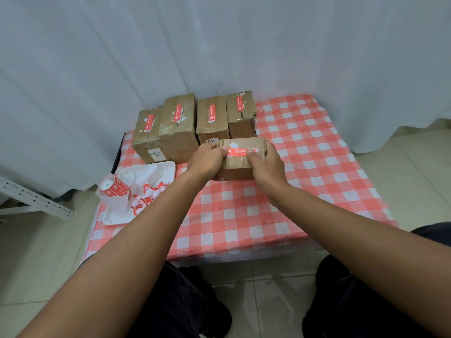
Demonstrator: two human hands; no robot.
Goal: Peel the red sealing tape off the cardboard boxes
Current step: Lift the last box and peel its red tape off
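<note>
A brown cardboard box (240, 167) lies on the checked table in front of me, with a strip of red sealing tape (238, 151) across its top. My left hand (207, 162) grips the box's left end, its fingers curled at the left end of the tape. My right hand (267, 164) wraps round the right end, thumb lying on the tape. Behind stand several more boxes (179, 128), each with a red tape strip (178, 112) on top.
A white tray (136, 174) at the table's left edge holds a roll of red tape (114, 187) and several peeled scraps (146, 196). The red-and-white checked cloth (305, 167) covers the low table. A white curtain hangs behind; a metal bracket (36, 198) lies left.
</note>
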